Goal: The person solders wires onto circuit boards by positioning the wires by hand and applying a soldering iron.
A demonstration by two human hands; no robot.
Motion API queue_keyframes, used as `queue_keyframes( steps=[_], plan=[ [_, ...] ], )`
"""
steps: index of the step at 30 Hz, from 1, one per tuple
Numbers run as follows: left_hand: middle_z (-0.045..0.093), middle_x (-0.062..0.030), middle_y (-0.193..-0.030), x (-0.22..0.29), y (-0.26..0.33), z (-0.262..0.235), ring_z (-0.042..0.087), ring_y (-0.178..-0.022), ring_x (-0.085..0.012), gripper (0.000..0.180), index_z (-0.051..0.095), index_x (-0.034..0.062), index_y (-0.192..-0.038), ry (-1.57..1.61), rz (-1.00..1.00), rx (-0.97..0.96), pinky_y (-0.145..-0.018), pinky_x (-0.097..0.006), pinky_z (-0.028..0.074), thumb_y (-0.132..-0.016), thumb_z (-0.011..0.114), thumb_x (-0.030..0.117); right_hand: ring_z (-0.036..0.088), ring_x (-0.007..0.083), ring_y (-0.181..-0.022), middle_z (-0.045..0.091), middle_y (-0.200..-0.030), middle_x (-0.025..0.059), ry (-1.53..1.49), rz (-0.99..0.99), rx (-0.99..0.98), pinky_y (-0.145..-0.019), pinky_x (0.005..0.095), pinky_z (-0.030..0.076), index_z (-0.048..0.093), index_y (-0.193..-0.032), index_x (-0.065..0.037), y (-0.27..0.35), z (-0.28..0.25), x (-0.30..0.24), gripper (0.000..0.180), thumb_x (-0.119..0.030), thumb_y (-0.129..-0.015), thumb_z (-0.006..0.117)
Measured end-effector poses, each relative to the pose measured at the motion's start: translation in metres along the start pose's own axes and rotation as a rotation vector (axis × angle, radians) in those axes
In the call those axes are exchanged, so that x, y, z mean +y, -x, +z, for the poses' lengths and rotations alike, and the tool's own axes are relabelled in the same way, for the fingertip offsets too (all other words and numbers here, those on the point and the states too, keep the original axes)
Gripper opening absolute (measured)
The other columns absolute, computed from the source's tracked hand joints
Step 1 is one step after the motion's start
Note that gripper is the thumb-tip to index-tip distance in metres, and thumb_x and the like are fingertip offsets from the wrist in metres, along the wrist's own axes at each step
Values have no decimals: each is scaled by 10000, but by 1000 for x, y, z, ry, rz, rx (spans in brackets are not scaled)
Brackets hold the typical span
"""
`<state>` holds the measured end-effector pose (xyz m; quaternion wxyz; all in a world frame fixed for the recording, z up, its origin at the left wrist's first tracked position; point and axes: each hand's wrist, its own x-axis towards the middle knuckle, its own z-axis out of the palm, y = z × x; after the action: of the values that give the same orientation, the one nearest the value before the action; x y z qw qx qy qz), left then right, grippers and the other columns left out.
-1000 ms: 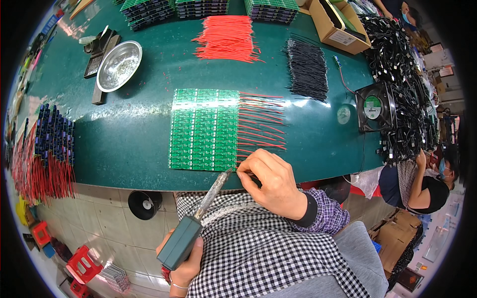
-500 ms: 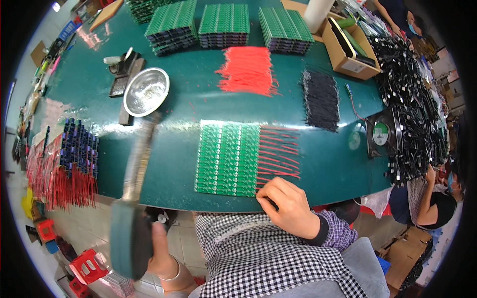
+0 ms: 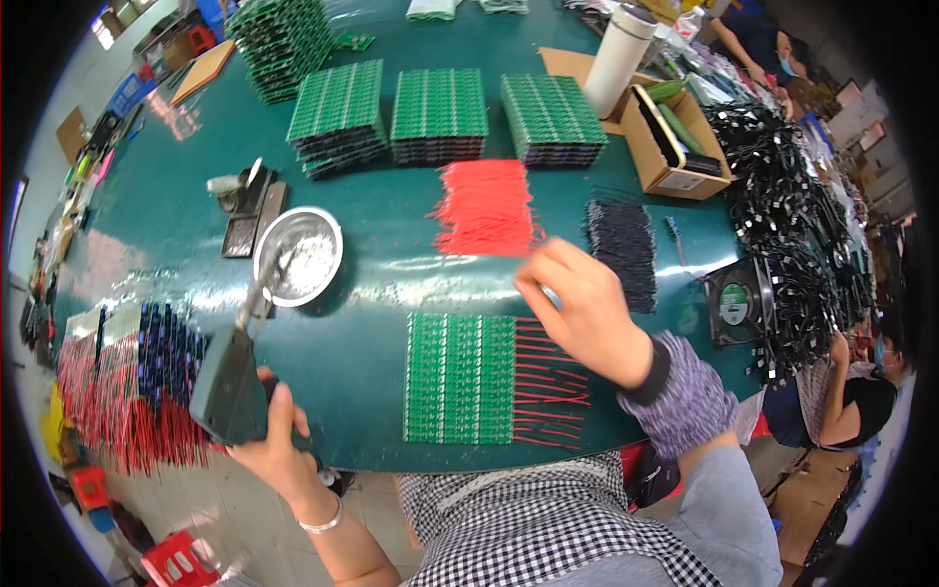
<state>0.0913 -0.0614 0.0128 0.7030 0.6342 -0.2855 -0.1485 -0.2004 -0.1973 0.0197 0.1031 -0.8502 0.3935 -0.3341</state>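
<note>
My left hand (image 3: pixel 278 442) grips a dark teal soldering gun (image 3: pixel 231 383) by its handle. The gun's metal tip reaches over and into a silver metal bowl (image 3: pixel 326 245) with shiny bits inside. My right hand (image 3: pixel 589 315) is pinched closed just below the pile of red wires (image 3: pixel 483 207); whether a wire is between its fingertips I cannot make out. In front of me lies a green circuit board panel (image 3: pixel 460 382), with several red wires (image 3: pixel 548 396) sticking out from its right edge. The right hand hangs above these wires.
Stacked green panels (image 3: pixel 440 112) line the back. Black wires (image 3: pixel 624 254), a small fan (image 3: pixel 736 303) and heaped black cables (image 3: pixel 807 215) are to the right. A stand (image 3: pixel 252 210) is behind the bowl; wired boards (image 3: pixel 137 391) lie at left. Other people are at far right.
The soldering gun has swung up and forward, its tip now at the bowl. My right hand has left the panel's lower right corner and moved up to the red wire pile.
</note>
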Motion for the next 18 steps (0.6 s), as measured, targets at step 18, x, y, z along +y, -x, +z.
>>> queue_keyframes(
  steps=[18],
  plan=[
    [690,-186,-1002,-2,49,-6,502,-495,-123,293,656,-94,-1075,-16,-269,15,-416,-233,341,-790,708,-48,628,334,-915,627,-890,103,160,14,-129,-788,457,534,674,-889,-51,-86,86,81,76,-77,-847,732]
  ],
)
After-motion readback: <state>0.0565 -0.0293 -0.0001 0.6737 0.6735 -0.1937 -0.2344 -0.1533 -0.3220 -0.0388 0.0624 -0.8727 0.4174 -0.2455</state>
